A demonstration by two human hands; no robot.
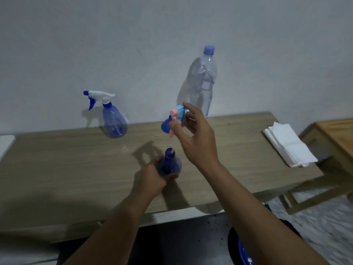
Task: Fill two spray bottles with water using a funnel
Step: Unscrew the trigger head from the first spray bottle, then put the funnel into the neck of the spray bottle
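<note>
My left hand grips a blue spray bottle body with its neck uncapped, upright on the wooden table. Just above and behind it, my right hand holds a light-blue and pink spray head in its fingertips. A small blue funnel shows right beside that hand; whether the hand holds it I cannot tell. A second blue spray bottle, with a white and blue trigger head on, stands at the back left by the wall. A tall clear water bottle with a blue cap stands behind my right hand.
A stack of white paper napkins lies at the table's right end. A lower wooden piece of furniture stands further right. A blue dish sits low beside my right forearm. A white wall rises behind the table.
</note>
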